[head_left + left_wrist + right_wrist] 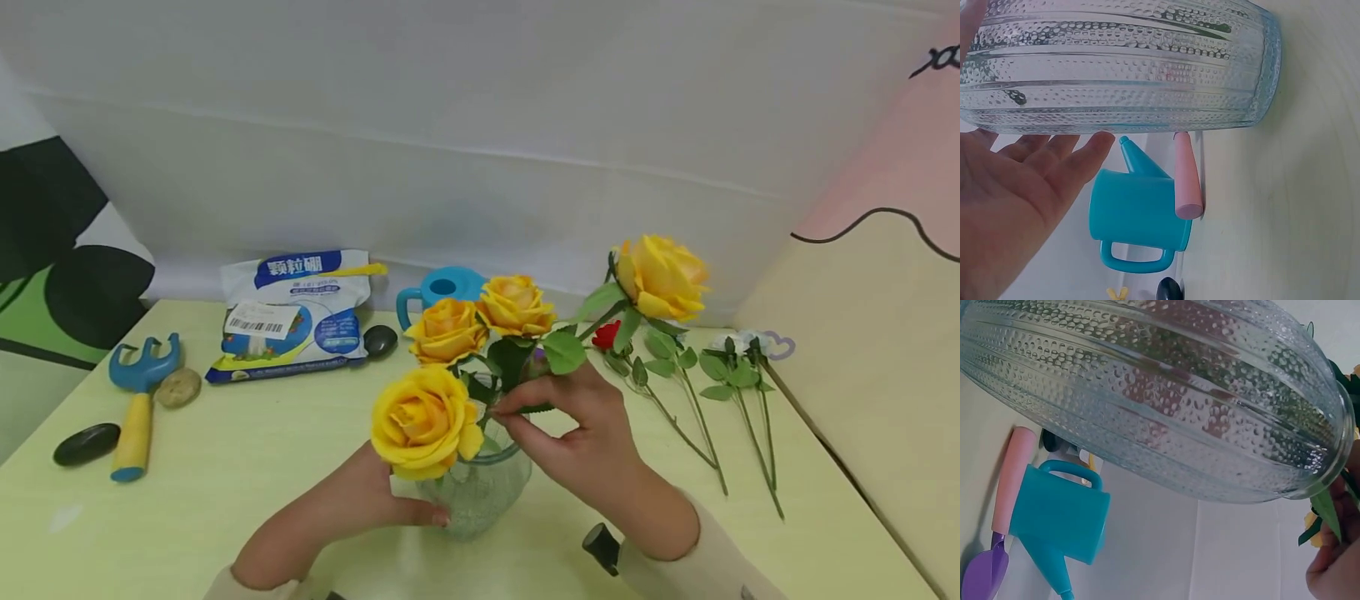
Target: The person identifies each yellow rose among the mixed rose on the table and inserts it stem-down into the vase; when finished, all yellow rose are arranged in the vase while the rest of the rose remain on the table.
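Observation:
A textured clear glass vase (483, 496) stands upright on the table. Its left side is held by my left hand (367, 492), with the thumb across the front and the fingers behind. In the left wrist view those fingers rest along the glass. Yellow roses (423, 421) cluster over the mouth. One larger yellow rose (662, 277) leans out to the right. Thumb and forefinger of my right hand (581, 421) pinch a yellow rose stem just above the rim; which bloom it belongs to is hidden by leaves. Green leaves (1327, 512) touch that hand in the right wrist view.
Behind the vase are a blue watering can (450, 283) and a pink-handled purple trowel (1011, 487). Cut roses (678, 400) lie to the right. At left sit a printed bag (292, 317), a toy rake (138, 408) and stones (86, 444).

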{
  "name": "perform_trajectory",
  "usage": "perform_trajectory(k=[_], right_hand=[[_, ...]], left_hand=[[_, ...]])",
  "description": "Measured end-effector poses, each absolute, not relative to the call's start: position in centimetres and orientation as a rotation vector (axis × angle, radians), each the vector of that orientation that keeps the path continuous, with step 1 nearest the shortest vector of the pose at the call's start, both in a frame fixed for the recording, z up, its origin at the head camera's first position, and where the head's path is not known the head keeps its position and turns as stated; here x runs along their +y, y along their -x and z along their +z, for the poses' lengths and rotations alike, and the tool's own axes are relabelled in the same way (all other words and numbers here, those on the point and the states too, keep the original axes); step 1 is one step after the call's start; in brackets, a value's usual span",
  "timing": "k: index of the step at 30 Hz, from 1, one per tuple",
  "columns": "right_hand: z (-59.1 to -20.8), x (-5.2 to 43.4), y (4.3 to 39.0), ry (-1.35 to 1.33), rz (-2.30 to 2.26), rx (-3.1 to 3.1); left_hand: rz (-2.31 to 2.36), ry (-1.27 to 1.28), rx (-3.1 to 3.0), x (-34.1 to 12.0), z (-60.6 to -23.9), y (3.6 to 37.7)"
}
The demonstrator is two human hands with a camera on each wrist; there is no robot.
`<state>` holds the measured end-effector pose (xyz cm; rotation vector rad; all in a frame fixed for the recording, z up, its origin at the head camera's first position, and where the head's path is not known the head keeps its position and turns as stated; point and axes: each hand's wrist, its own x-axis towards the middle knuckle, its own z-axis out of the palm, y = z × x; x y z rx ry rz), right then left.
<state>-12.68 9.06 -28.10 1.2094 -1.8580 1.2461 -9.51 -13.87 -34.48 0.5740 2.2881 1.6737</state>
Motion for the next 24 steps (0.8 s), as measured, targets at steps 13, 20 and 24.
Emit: perform_trajectory(k=[13,20,24], right_hand=[[-27.7,9.2,12.9,-1.283,1.173,-1.968],[-27.6,10.4,12.7,-1.44,1.263,-1.923],[-28.4,11.6,12.5,-1.52,1.378,-1.794]], left_hand=[[1.629,-0.56,2.298,-13.9,-34.4,9.5],[1.623,-0.519,2.3,-13.9,-34.1,9.3],[1.626,-0.502,2.292,-13.9,-34.1,9.3]])
